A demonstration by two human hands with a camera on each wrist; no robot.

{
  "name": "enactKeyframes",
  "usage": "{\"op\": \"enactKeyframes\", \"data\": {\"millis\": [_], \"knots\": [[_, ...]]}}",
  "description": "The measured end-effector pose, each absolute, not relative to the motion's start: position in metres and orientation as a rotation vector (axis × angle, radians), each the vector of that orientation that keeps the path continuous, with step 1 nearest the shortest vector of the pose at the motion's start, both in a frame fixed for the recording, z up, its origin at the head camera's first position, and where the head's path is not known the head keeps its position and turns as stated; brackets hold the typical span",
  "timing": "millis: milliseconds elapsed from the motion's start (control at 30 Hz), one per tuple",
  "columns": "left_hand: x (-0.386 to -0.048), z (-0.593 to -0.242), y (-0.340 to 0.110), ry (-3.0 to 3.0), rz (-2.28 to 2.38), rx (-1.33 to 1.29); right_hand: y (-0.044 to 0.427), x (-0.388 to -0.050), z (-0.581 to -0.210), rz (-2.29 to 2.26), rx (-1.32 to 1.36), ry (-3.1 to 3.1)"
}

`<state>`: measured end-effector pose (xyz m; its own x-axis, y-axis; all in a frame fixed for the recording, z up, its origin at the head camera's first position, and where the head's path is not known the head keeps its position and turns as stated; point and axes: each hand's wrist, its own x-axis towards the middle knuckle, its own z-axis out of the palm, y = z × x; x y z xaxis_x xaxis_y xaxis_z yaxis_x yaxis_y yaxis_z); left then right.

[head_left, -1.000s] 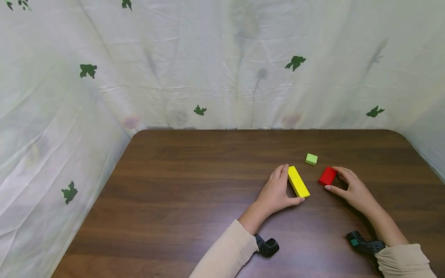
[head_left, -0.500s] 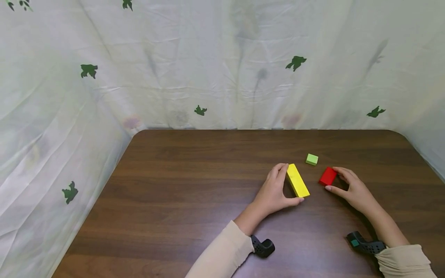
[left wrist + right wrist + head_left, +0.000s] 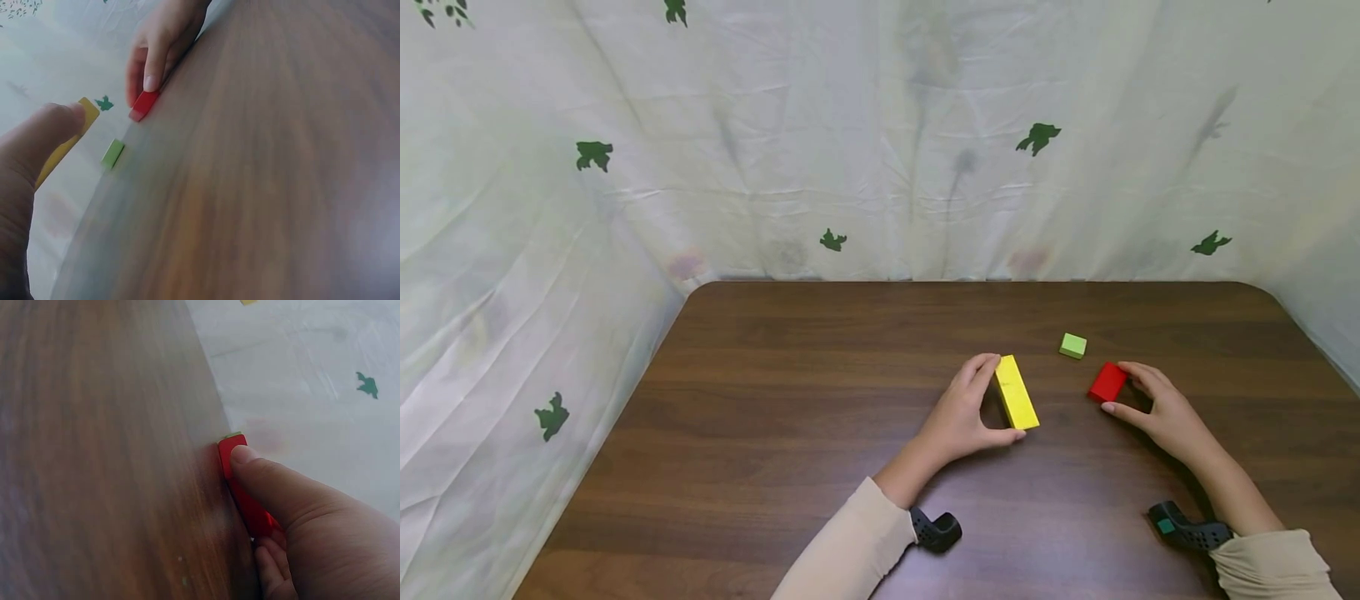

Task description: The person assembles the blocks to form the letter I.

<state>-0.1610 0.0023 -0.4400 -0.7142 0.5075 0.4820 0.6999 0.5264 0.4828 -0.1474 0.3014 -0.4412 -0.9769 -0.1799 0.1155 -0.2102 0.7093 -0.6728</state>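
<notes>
The left hand [image 3: 958, 415] holds a long yellow block [image 3: 1017, 392] by its two ends, thumb at the near end and fingers at the far end. In the left wrist view the yellow block [image 3: 59, 153] appears raised off the table, partly covered by the thumb. To the right, the right hand [image 3: 1165, 417] pinches a red block [image 3: 1107, 382] between thumb and fingers; the red block [image 3: 250, 509] rests on the table in the right wrist view. Behind them lies a small light green block [image 3: 1072, 346], touched by neither hand.
A brown wooden table [image 3: 760, 433] with rounded back corners fills the lower view. A pale curtain [image 3: 880, 142] with green leaf-like shapes hangs behind it and along its left side. Each wrist wears a black device [image 3: 936, 531].
The left hand has moved left with the yellow block, widening the gap to the red block. The yellow block has turned slightly. The right hand, red block and green block have stayed in place.
</notes>
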Motion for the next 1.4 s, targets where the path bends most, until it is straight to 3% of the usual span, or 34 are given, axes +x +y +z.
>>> {"op": "enactKeyframes", "data": {"millis": [1400], "knots": [[-0.167,-0.445,-0.051,-2.764,-0.952,-1.092,0.303,-0.148,-0.443,1.118,0.32,-2.87]]}}
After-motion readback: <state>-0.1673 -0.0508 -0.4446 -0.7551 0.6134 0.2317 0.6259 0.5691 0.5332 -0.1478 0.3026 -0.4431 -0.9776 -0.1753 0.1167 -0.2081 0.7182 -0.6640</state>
